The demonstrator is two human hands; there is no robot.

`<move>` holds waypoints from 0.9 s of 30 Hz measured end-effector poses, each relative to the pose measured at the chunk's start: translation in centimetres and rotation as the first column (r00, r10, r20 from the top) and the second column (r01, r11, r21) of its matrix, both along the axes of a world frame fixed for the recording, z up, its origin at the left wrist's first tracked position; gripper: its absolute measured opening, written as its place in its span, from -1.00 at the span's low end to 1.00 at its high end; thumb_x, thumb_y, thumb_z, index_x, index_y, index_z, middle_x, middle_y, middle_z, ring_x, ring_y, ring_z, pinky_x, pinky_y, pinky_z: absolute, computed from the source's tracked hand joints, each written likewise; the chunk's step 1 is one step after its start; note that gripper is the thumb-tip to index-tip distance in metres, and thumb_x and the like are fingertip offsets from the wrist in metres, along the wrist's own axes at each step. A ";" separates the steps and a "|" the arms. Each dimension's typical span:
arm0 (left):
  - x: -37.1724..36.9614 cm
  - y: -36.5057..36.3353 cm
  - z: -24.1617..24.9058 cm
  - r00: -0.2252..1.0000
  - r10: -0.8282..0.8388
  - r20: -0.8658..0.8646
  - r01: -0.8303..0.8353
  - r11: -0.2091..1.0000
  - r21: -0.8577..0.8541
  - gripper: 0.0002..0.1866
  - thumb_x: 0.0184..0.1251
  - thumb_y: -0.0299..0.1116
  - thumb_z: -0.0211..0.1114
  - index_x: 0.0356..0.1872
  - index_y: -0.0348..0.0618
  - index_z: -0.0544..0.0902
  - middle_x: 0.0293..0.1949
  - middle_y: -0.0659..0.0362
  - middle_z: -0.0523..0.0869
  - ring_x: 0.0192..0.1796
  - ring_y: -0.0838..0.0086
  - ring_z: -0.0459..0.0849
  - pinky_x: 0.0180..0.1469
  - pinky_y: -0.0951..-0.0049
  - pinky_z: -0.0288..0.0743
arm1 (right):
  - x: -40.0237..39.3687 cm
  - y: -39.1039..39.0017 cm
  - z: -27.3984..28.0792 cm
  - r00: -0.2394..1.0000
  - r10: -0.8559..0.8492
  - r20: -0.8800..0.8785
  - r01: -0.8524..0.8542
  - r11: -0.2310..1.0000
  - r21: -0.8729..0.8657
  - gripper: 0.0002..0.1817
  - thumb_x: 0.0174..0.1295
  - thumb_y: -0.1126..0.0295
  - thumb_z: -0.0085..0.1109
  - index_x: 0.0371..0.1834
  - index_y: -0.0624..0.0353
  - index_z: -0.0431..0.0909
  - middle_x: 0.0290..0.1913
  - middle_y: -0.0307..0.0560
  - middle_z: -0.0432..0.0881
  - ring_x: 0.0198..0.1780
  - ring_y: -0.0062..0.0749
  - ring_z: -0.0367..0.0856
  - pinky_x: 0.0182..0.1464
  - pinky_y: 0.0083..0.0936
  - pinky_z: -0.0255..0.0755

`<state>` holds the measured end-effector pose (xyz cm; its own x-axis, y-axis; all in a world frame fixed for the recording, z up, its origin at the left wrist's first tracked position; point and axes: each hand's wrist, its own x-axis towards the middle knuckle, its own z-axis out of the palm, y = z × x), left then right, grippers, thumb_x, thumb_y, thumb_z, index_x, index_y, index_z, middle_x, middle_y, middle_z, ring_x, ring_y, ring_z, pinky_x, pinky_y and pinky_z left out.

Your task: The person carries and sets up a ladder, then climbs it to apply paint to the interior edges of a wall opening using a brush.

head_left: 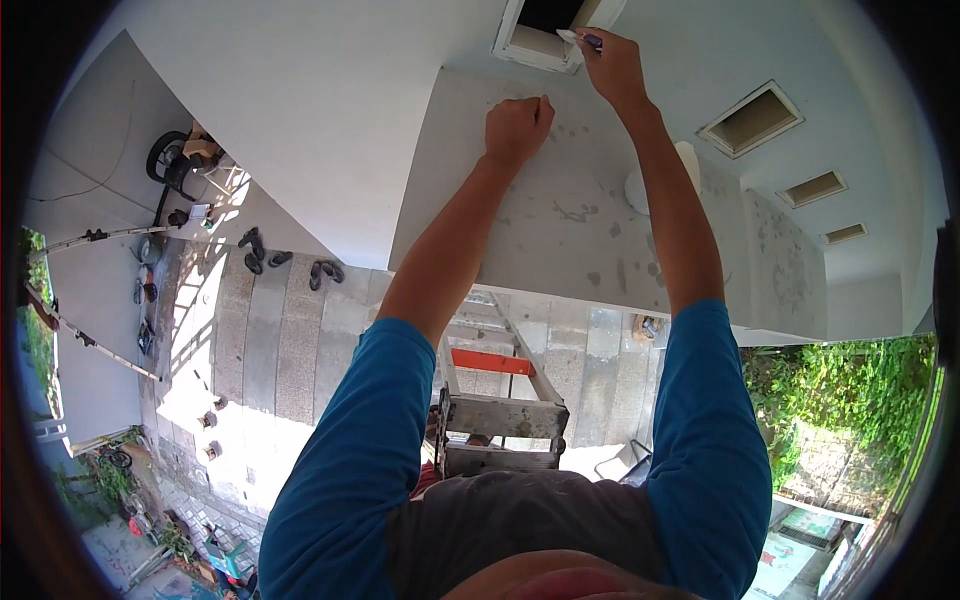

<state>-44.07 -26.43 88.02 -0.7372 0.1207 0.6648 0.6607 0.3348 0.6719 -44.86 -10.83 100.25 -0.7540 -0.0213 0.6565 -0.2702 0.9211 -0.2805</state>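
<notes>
My right hand (615, 72) is raised at the top, its fingers closed around a small paintbrush (568, 36) with a whitish tip and a dark purple part near the fingers. The brush tip is right at the white frame (508, 42) of a rectangular wall opening. Lower and to the left, my left hand (518, 130) is curled into a fist over the stained grey ledge (570, 215). Whatever its fingers hold, if anything, is hidden. A white rounded object (636, 190) on the ledge is partly covered by my right forearm.
An aluminium ladder (500, 415) with an orange-red rung stands beneath me. More framed openings (752, 120) run along the wall to the right. Far below, sandals (322, 273) lie on the paved floor (295, 330). Green plants (850, 390) grow at the right, and a wheel (168, 157) is at the upper left.
</notes>
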 end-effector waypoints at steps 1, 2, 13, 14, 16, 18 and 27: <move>-0.1 -0.1 0.0 1.000 -0.006 0.003 0.006 1.000 0.009 -0.58 0.45 -0.21 0.19 -0.62 -0.22 0.65 -0.64 -0.11 0.61 -0.55 -0.08 0.62 -0.43 0.03 0.50 | -0.6 -0.1 0.1 0.999 -0.006 -0.050 0.005 1.000 -0.016 -0.76 0.31 0.42 0.25 -0.01 0.25 0.74 -0.15 0.21 0.77 -0.12 0.08 0.76 -0.01 -0.25 0.64; -0.1 -0.1 -0.1 1.000 -0.010 0.004 0.009 1.000 0.008 -0.58 0.45 -0.21 0.19 -0.62 -0.22 0.65 -0.64 -0.11 0.61 -0.55 -0.08 0.62 -0.43 0.03 0.50 | -1.5 -0.1 -0.6 0.999 -0.009 -0.049 0.009 1.000 -0.018 -0.76 0.31 0.42 0.25 -0.01 0.25 0.74 -0.15 0.21 0.77 -0.12 0.08 0.76 -0.01 -0.25 0.64; -0.2 0.1 -0.3 1.000 0.008 -0.008 -0.008 0.999 -0.050 -0.59 0.40 -0.22 0.21 -0.65 -0.18 0.67 -0.65 -0.06 0.64 -0.57 -0.03 0.64 -0.42 0.07 0.55 | 3.3 -1.4 -3.3 1.000 0.016 0.004 -0.016 1.000 -0.018 -0.76 0.30 0.46 0.26 0.00 0.27 0.73 -0.08 0.18 0.76 -0.09 0.10 0.75 0.02 -0.23 0.64; -0.1 0.2 -0.4 1.000 0.001 -0.007 -0.001 0.999 -0.053 -0.59 0.40 -0.22 0.21 -0.65 -0.18 0.67 -0.65 -0.06 0.64 -0.57 -0.03 0.64 -0.42 0.07 0.55 | 3.3 -1.7 -3.2 0.998 0.035 -0.054 -0.037 0.999 -0.032 -0.76 0.30 0.47 0.27 -0.01 0.28 0.73 -0.08 0.18 0.76 -0.10 0.10 0.75 0.00 -0.23 0.64; -0.3 0.1 -0.3 1.000 0.015 -0.003 -0.015 0.999 -0.041 -0.59 0.41 -0.22 0.21 -0.64 -0.17 0.67 -0.64 -0.06 0.64 -0.56 -0.03 0.64 -0.42 0.06 0.55 | 1.4 -1.8 -3.0 0.998 0.014 -0.067 -0.016 0.999 -0.031 -0.76 0.30 0.46 0.27 -0.01 0.26 0.73 -0.08 0.17 0.76 -0.10 0.10 0.75 0.00 -0.22 0.64; -0.2 0.0 -0.3 1.000 0.019 -0.001 -0.019 0.998 -0.057 -0.59 0.41 -0.21 0.20 -0.64 -0.18 0.67 -0.64 -0.06 0.64 -0.56 -0.03 0.64 -0.41 0.05 0.55 | -0.3 -1.9 -3.2 0.997 -0.008 -0.078 0.005 0.999 -0.031 -0.76 0.30 0.45 0.27 -0.01 0.25 0.73 -0.08 0.17 0.76 -0.10 0.10 0.75 0.00 -0.21 0.64; -0.3 -0.1 -0.2 1.000 0.001 -0.006 -0.001 1.000 -0.026 -0.58 0.44 -0.20 0.18 -0.61 -0.21 0.66 -0.64 -0.08 0.63 -0.55 -0.06 0.63 -0.41 0.03 0.50 | 2.2 -2.5 -4.2 0.997 0.075 -0.017 -0.076 0.997 -0.025 -0.77 0.32 0.47 0.23 -0.01 0.20 0.74 -0.09 0.15 0.76 -0.12 0.13 0.74 -0.01 -0.16 0.65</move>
<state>-44.35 -26.49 87.83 -0.7336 0.1369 0.6656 0.6640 0.3527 0.6593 -42.69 -13.35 96.06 -0.7401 -0.0612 0.6697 -0.3435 0.8905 -0.2983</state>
